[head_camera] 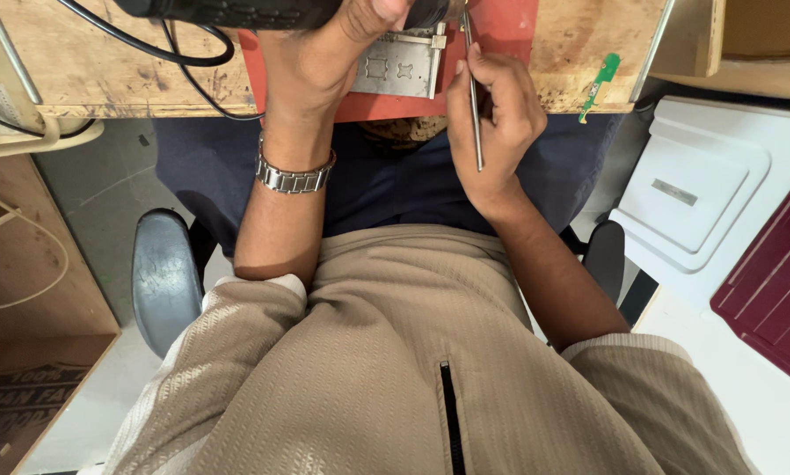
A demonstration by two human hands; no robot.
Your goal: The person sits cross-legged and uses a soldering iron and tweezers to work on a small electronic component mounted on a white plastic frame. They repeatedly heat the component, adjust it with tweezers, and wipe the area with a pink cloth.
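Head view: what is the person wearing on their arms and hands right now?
Both hands are bare, no gloves. The left hand has a silver metal link watch band at the wrist. The right hand carries no watch or ring that shows. Both forearms are uncovered; short sleeves of a beige, textured shirt end near the elbows.
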